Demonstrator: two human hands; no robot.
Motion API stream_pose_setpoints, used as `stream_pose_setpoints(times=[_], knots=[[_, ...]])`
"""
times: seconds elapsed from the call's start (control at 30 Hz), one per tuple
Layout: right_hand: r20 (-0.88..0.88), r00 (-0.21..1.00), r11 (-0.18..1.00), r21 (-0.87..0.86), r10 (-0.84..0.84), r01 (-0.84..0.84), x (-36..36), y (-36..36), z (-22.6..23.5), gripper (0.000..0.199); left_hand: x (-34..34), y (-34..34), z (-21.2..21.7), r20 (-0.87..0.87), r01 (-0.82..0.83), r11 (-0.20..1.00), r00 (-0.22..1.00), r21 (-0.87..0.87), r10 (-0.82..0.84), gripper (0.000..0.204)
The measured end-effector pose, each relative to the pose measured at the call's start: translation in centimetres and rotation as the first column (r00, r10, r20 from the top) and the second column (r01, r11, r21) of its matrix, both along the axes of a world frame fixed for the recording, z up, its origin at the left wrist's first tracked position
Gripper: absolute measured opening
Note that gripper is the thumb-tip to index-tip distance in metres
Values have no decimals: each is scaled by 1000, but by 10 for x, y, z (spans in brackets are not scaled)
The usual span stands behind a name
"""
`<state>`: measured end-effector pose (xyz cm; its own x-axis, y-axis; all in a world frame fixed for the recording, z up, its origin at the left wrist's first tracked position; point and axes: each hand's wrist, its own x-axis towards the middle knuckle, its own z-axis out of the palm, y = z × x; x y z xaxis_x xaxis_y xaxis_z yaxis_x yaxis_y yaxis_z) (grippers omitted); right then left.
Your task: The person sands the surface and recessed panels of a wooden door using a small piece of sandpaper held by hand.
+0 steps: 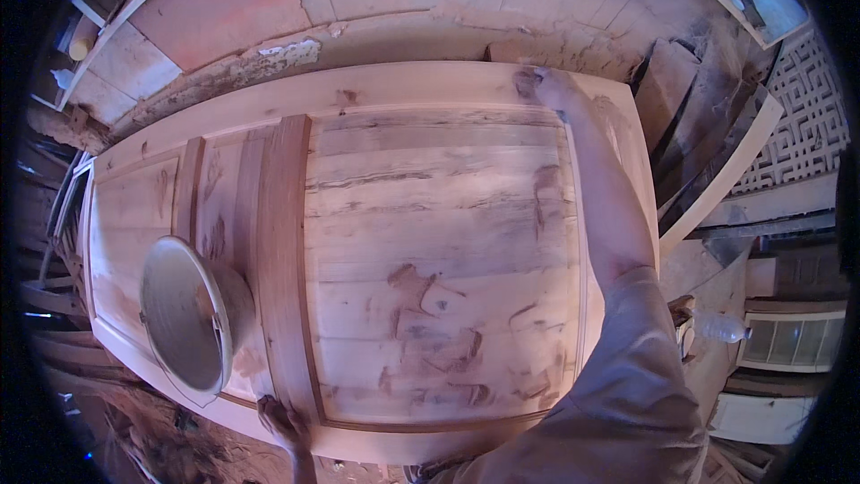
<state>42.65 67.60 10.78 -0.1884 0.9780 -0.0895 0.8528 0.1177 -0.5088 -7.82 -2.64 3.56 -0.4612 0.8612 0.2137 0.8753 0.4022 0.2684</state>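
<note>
We reached across a panelled wooden door (439, 224) lying flat, apparently working its far edge, our right hand (528, 83) tightly curled, left hand (282, 421) half-curled at the near edge, neither grip discernible, the next move seemingly demanding care around the bucket (184, 323).

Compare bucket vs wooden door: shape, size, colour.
The bucket is round and hollow; the wooden door is flat and panelled. The bucket is far smaller than the door. The bucket looks dull greyish-beige; the door, pinkish with dark smudges. Both look pale overall.
</note>
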Motion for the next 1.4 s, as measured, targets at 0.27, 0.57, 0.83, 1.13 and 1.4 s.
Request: stream_pose_setpoints(times=[0.27,0.57,0.83,1.13,1.4], knots=[[75,997,994,109,-2,-6,24,-35,-28,45,-3,-8,-11,100,-16,1000,995,16,14,55],[199,980,998,64,-30,17,-3,-79,-31,39,-2,-10,-7,80,-32,999,996,17,30,50],[242,959,983,-144,145,-112,1,9,0,41,6,2,0,184,-51,996,982,78,35,48],[-63,964,922,-314,-258,226,155,-96,53,49,-3,-6,-10,62,2,999,998,45,-5,65],[-6,977,956,-209,-214,208,157,-59,38,39,-17,-21,-8,-69,34,999,997,-13,-35,58]])
